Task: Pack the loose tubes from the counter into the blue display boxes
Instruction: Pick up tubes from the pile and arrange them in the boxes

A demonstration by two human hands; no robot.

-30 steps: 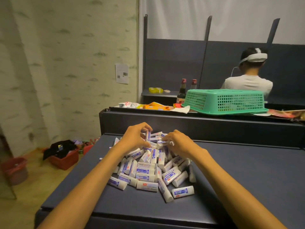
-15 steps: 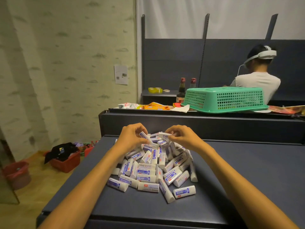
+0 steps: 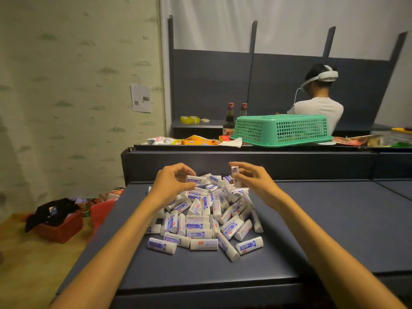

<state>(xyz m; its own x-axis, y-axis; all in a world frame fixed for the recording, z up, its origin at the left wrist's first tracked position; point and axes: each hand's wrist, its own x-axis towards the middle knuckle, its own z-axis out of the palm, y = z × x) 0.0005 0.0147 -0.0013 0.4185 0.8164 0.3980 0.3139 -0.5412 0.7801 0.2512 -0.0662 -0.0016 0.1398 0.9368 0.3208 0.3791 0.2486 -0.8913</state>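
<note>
Left hand (image 3: 171,186) pinches a small white blue-labelled tube (image 3: 196,179); right hand (image 3: 252,178) pinches another (image 3: 234,171) upright. Light, stiff-looking, probably slick; grip mid-body.

Both forearms reach toward the far side; left hand (image 3: 172,182) and right hand (image 3: 250,179) each pinch 1 tube with curled fingers

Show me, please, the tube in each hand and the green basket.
Tube in left hand (image 3: 197,179): head view, middle of its label.
Tube in right hand (image 3: 234,172): head view, upper end.
Green basket (image 3: 281,128): head view, lattice side wall.
</note>
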